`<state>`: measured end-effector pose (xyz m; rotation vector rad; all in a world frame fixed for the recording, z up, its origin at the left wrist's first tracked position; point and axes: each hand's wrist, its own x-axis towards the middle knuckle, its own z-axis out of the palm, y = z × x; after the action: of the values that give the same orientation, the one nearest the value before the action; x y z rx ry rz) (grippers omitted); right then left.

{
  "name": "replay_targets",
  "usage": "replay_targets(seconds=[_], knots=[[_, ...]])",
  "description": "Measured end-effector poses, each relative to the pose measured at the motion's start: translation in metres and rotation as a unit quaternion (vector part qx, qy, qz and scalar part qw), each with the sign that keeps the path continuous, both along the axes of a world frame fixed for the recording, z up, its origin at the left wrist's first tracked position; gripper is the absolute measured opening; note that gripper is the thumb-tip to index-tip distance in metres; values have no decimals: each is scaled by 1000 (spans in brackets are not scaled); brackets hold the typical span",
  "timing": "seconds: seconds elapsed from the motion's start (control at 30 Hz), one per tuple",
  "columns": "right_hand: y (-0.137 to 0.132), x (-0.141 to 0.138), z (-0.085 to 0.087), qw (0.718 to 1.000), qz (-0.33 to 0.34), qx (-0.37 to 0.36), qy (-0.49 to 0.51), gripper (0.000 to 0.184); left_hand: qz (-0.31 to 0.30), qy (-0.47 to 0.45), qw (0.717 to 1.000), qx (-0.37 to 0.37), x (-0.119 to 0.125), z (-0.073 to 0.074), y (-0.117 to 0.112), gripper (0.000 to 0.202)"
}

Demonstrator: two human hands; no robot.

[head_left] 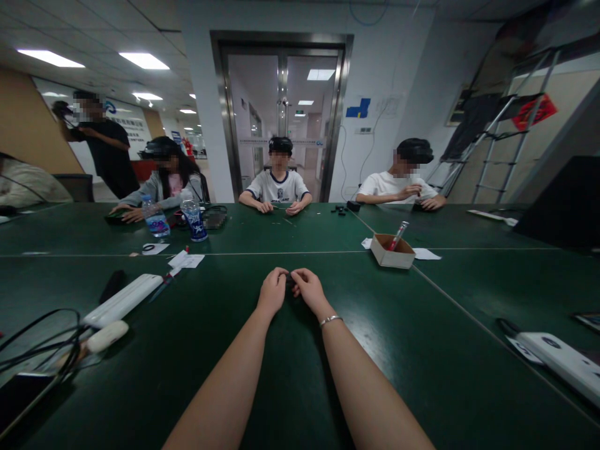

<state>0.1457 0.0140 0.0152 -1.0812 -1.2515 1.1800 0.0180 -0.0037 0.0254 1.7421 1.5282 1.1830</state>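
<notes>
Green table [164,362] spanned the lower frame. At the frame's centre, the left hand [273,292] and right hand [308,291] faced each other, just apart, fingertips drawn narrow near a small dark item [289,278] between them; which hand gripped it, if either, could not be told. As judged, sound handling called for light, even fingertip pressure and steady wrists.
</notes>
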Motion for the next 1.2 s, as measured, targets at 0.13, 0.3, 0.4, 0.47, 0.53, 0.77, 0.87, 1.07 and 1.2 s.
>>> replay_targets(seconds=[0.13, 0.3, 0.4, 0.47, 0.53, 0.77, 0.87, 1.07, 1.2], knots=[[0, 0, -2, 1000, -6, 11, 7, 34, -7, 1, 1000, -1, 0, 2, -1, 27], [0, 0, -1, 1000, -10, 7, -4, 29, 0, 6, 1000, -9, 0, 5, -3, 26], [-1, 0, 0, 1000, -8, 3, -4, 29, 2, 7, 1000, -12, 0, 4, -3, 27], [-1, 0, 0, 1000, -6, 1, -1, 30, 0, 4, 1000, -14, 0, 3, -2, 28], [0, -1, 0, 1000, -9, 2, 4, 31, -6, -4, 1000, -10, 0, 1, -1, 29], [0, -2, -1, 1000, -9, 4, 10, 32, 3, -4, 1000, 13, -1, -1, 1, 26], [-1, -1, 0, 1000, -10, 1, 9, 31, -2, -6, 1000, 3, -1, 0, 0, 26], [0, 0, -2, 1000, -7, 8, 8, 31, -12, -20, 1000, -17, 0, -1, 0, 28], [1, 0, -5, 1000, -9, 15, 8, 32, -22, -12, 1000, -13, -1, -2, 0, 28]])
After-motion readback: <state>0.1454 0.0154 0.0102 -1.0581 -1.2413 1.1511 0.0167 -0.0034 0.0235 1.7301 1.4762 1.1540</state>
